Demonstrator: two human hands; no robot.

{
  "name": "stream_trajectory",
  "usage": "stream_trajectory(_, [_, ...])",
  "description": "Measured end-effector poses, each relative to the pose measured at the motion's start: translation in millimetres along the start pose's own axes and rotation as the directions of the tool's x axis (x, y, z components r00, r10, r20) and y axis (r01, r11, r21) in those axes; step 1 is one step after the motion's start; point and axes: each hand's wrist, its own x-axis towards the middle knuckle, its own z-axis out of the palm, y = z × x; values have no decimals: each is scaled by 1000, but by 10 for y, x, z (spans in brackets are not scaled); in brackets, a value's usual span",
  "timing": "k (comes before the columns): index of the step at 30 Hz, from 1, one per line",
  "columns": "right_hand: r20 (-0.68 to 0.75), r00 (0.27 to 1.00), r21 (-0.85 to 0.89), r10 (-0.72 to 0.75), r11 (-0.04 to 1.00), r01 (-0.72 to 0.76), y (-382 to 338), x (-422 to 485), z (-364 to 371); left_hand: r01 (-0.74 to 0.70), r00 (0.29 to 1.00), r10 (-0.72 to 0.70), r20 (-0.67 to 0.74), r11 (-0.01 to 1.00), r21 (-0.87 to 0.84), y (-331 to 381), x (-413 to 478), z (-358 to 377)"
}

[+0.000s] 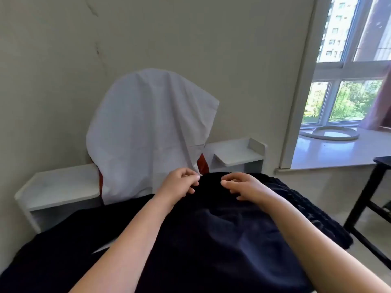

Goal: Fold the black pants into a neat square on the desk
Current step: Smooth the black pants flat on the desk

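We see the pants (pixel 211 240) as plain black with a faint navy cast. The cloth (pixel 148 132) draped behind them is pale grey-white, with a strip of rust red (pixel 202 163) under its edge. The shelf unit (pixel 57 187) is white, the wall (pixel 190 39) beige, and the stool frame (pixel 364 199) black.

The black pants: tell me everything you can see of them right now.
The black pants are dark, soft, matte cloth, spread out and rumpled, not yet a square. They cover most of the near surface. A gathered, ribbed edge runs along the right side and hangs over it. The left hand pinches the far edge with curled fingers; the right hand rests on top nearby. Both forearms lie across the cloth.
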Motion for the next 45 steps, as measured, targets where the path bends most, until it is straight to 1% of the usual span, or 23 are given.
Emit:
stream_trajectory(4, [-125, 991, -161, 42, 985, -62, 346, -20, -39, -1, 999, -5, 36, 989, 151, -183, 5, 274])
stream_trajectory(6, [-148, 987, -264, 66, 959, -104, 527, -43, -73, -23, 998, 9, 63, 972, 234, -255, 8, 394])
stream_trajectory(9, [-173, 983, -485, 65, 863, -143, 736, -90, -107, -95, 992, 53, 115, 914, 395, -333, 39, 556])
stream_trajectory(13, [-186, 979, -649, 82, 738, -186, 914, -154, -67, -174, 972, 70, 224, 856, 488, -411, 5, 743])
stream_trajectory(16, [-163, 983, -714, 89, 677, -180, 1010, -182, 9, -212, 963, 63, 260, 772, 599, -504, -13, 820])
stream_trajectory(19, [-111, 985, -755, 132, 633, -170, 1122, -199, 118, -239, 957, 30, 288, 642, 728, -619, -40, 891])
stream_trajectory(21, [-97, 983, -770, 159, 613, -175, 1190, -215, 179, -243, 949, -25, 314, 576, 780, -708, -57, 917])
stream_trajectory(24, [-89, 982, -791, 167, 587, -171, 1279, -232, 217, -215, 927, -158, 341, 521, 826, -855, -71, 961])
stream_trajectory(28, [-85, 983, -816, 164, 555, -163, 1316, -216, 261, -217, 925, -217, 311, 370, 904, -956, -71, 1018])
stream_trajectory(29, [-86, 983, -819, 164, 550, -163, 1317, -208, 270, -214, 930, -218, 296, 335, 918, -937, -56, 1037])
stream_trajectory(30, [-87, 983, -822, 164, 546, -164, 1325, -206, 274, -204, 940, -199, 277, 321, 925, -898, -34, 1061])
stream_trajectory(31, [-88, 983, -824, 163, 543, -164, 1332, -205, 278, -185, 958, -146, 245, 335, 924, -846, 0, 1075])
stream_trajectory(33, [-88, 984, -830, 153, 536, -157, 1357, -211, 284, -138, 990, 25, 142, 439, 888, -745, 87, 1071])
stream_trajectory(35, [-94, 986, -834, 141, 530, -156, 1369, -214, 290, -155, 982, 176, 72, 522, 839, -702, 206, 1037])
stream_trajectory(36, [-96, 986, -836, 137, 526, -154, 1374, -208, 296, -166, 977, 207, 61, 544, 822, -715, 270, 1024])
stream_trajectory(40, [-101, 988, -845, 121, 513, -149, 1396, -211, 315, -135, 982, 186, 24, 615, 777, -809, 508, 1007])
stream_trajectory(45, [-123, 987, -829, 99, 537, -157, 1342, -247, 329, -67, 994, 113, -9, 646, 761, -943, 689, 928])
